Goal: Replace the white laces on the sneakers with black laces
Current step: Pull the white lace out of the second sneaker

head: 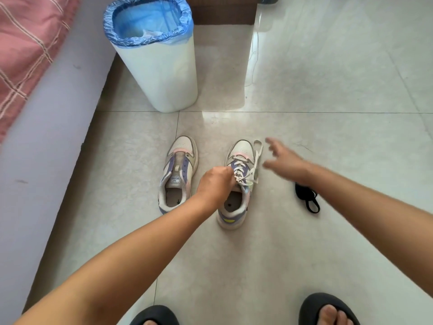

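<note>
A white bin lined with a blue bag stands on the tiled floor beside a pink checked bedspread.

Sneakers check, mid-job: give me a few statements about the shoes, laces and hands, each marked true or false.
1. The left sneaker has no lace. True.
2. The right sneaker is unlaced. False: its white lace is still threaded.
3. The left hand is at the right sneaker's lacing. True.
4. The right hand grips the black laces. False: it is open above the floor, and they lie on the tiles.
</note>
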